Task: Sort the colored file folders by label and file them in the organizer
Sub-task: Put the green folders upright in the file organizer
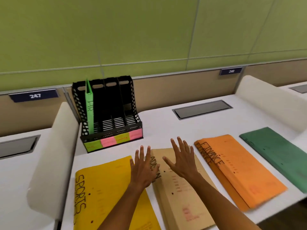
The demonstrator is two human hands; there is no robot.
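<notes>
A black mesh organizer point(132, 122) stands at the back left of the desk, with a light green folder point(89, 105) marked HR upright in its leftmost slot. Flat on the desk lie a yellow SPORTS folder point(103, 188), a tan ADMIN folder point(181, 196), an orange FINANCE stack point(235, 171) and a dark green folder point(279, 151). My left hand point(143, 168) hovers with fingers spread over the gap between the yellow and tan folders. My right hand point(181, 158) is spread over the top of the tan folder. Neither hand holds anything.
Pink and yellow-green sticky labels point(114, 141) line the organizer's front lip. White curved dividers point(49, 155) stand on both sides of the desk. A grey cable hatch point(202, 109) is set in the desk behind the folders. A green partition wall rises behind.
</notes>
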